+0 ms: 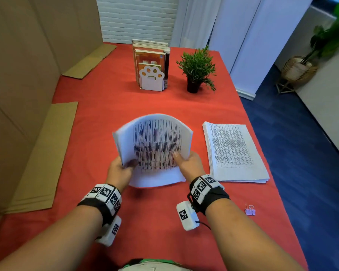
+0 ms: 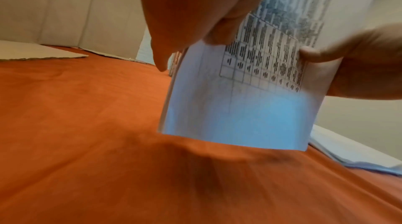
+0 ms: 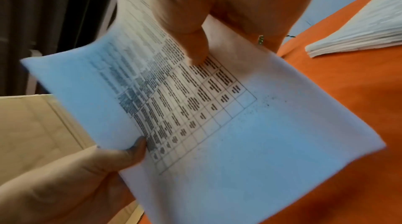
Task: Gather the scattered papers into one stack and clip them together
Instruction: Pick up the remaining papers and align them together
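Note:
A bundle of printed papers [image 1: 155, 145] stands nearly upright at the middle of the red table, its top curling over. My left hand [image 1: 121, 169] grips its left edge, thumb on the front sheet. My right hand [image 1: 188, 161] grips its right edge, thumb [image 3: 195, 47] pressing the printed table. The bundle's lower edge [image 2: 234, 141] hangs just above the cloth. The same papers [image 3: 217, 124] fill the right wrist view. A second stack of printed papers [image 1: 235, 153] lies flat to the right. A pink binder clip [image 1: 250, 210] lies near the table's right edge, beside my right forearm.
A paw-shaped bookend with books [image 1: 152, 69] and a small potted plant [image 1: 197, 69] stand at the back of the red table [image 1: 98, 106]. Cardboard sheets [image 1: 41, 157] lie along the left side. The table's right edge drops to blue floor [image 1: 294, 133].

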`<act>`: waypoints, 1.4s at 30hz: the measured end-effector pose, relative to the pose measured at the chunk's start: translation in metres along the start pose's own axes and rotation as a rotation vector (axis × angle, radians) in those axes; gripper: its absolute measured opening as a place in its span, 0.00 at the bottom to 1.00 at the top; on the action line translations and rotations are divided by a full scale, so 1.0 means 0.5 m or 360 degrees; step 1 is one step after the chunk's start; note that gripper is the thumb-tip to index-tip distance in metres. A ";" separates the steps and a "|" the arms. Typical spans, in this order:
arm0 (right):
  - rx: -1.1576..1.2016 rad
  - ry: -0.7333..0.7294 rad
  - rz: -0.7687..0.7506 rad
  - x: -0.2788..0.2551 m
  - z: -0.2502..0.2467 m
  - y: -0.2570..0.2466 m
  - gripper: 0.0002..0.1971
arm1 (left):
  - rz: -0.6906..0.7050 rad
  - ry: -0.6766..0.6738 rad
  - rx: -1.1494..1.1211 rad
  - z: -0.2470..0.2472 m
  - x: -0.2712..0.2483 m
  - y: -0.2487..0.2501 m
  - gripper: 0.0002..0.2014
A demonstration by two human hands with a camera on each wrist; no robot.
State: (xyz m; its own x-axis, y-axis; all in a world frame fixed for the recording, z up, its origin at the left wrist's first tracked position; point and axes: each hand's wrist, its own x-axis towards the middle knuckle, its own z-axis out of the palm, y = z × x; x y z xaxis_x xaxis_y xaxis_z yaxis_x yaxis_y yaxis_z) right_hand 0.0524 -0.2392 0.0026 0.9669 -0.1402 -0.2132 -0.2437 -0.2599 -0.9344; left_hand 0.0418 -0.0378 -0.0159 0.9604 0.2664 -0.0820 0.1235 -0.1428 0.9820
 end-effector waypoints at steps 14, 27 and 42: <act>-0.0905 0.0231 0.0256 0.045 -0.293 0.086 0.21 | -0.0386 -0.0042 0.0412 0.117 -0.054 -0.040 0.13; -0.1230 0.0285 0.0945 0.137 -0.509 0.231 0.19 | -0.0705 -0.0095 0.0427 0.166 -0.106 -0.076 0.16; -0.0837 0.0193 0.1089 0.193 -0.472 0.226 0.22 | -0.0880 0.0011 0.0147 0.141 -0.080 -0.103 0.11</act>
State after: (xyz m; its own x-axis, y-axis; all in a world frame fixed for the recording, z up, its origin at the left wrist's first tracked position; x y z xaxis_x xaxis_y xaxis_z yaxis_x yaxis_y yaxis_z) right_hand 0.1002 -0.5077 -0.0562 0.5882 -0.5196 -0.6198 -0.8002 -0.4850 -0.3528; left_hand 0.0149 -0.1084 -0.0752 0.7447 0.3317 -0.5791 0.6300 -0.0631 0.7740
